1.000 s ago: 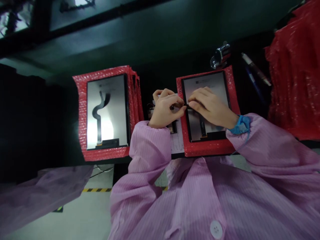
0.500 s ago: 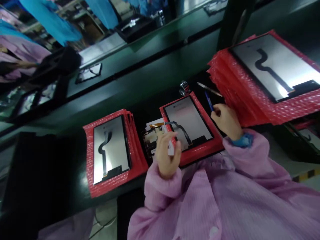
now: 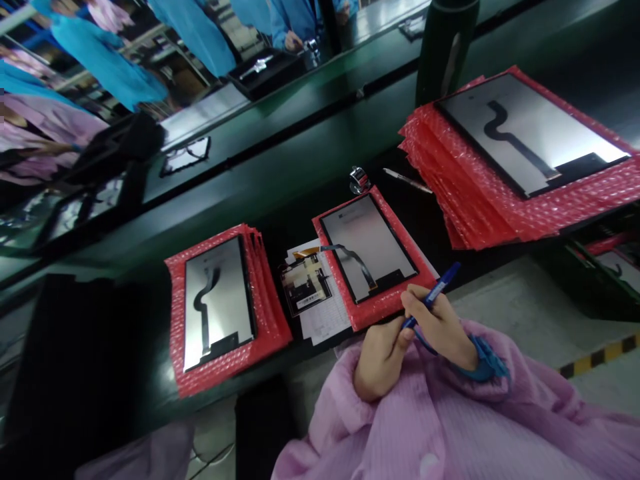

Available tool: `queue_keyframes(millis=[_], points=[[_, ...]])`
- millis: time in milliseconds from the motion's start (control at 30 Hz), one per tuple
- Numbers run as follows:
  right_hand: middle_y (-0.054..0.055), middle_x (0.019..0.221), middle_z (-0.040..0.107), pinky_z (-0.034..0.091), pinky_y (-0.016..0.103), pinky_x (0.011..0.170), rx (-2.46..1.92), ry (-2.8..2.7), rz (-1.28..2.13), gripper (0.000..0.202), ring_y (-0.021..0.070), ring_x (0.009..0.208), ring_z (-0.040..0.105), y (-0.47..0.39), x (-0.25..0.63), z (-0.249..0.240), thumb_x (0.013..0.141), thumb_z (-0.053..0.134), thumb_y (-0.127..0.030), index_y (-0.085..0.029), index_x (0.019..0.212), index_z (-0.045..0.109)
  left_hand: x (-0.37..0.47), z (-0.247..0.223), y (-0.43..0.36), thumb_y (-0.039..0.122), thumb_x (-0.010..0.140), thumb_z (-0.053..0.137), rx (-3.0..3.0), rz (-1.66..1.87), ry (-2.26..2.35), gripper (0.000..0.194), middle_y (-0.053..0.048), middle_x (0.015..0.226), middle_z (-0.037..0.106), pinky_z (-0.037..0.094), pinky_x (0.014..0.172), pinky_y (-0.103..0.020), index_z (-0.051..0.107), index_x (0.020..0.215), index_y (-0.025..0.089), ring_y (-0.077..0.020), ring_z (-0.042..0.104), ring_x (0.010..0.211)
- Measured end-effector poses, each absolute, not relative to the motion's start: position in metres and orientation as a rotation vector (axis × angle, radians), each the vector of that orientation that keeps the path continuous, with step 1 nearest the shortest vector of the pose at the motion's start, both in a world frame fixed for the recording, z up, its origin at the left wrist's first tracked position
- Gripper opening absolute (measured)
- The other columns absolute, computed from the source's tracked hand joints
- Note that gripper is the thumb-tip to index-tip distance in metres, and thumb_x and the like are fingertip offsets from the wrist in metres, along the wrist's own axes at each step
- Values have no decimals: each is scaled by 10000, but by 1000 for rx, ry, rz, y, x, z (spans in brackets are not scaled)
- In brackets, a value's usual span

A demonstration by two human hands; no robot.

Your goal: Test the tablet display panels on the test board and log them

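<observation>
Both grips pinch the blue pen (image 3: 433,295): right hand (image 3: 440,327) mid-barrel, left hand (image 3: 383,357) hiding its tip

Dark bench (image 3: 300,167); red bubble-wrap sheets (image 3: 380,307)

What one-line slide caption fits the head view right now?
Both hands, right hand and left hand, hold a blue plastic pen near a grey display panel on red bubble wrap.

Blue pen (image 3: 434,295), red bubble wrap (image 3: 385,303), pink striped sleeves (image 3: 380,420).
</observation>
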State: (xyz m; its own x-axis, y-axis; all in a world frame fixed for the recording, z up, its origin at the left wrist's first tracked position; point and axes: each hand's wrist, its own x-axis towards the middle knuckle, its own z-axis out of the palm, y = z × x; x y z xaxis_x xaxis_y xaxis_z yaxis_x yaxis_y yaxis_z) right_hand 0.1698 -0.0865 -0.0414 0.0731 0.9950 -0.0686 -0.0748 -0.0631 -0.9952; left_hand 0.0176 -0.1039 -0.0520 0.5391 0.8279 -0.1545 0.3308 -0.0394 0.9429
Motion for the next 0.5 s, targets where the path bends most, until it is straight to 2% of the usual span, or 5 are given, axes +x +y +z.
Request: queue_keyframes(millis=[67,167,267,367,500], points=[[-42,534,388,274,254,427,-1177,-862,1037,415,94,470,352,-85,185,-32,915,640,-372,-223,599,416,3,-50,-112,699,1011,335,1485,502,970,605,20,628,453,303,563,-270,437,682,201,-106,385,567],[-64,521,274,219,249,409,-1078,-694,791,413,87,425,251,-73,208,-19,957,564,-351,-227,619,361,-18,-58,-115,667,1019,366,1329,604,1094,598,46,560,356,270,500,-261,386,632,212,-95,305,511],[-34,597,502,324,235,427,-1058,-956,920,308,88,461,444,-52,208,-23,988,574,-412,-213,754,593,-26,-75,-104,614,1037,379,1500,856,1452,522,6,647,556,411,568,-257,592,816,193,-129,510,582],[4,744,650,470,243,592,-1121,-1348,1071,190,121,659,624,-29,185,-46,949,625,-363,-199,858,658,-20,-97,-87,546,1064,361,1821,1008,1700,457,-80,942,741,534,753,-306,638,1122,188,-186,699,829],[-37,646,558,394,236,570,-1279,-1498,922,204,97,575,529,-12,166,-77,918,590,-297,-211,748,516,-12,-115,-76,418,1089,357,2104,1039,1787,373,-115,1006,782,568,773,-314,630,1141,170,-202,757,868]])
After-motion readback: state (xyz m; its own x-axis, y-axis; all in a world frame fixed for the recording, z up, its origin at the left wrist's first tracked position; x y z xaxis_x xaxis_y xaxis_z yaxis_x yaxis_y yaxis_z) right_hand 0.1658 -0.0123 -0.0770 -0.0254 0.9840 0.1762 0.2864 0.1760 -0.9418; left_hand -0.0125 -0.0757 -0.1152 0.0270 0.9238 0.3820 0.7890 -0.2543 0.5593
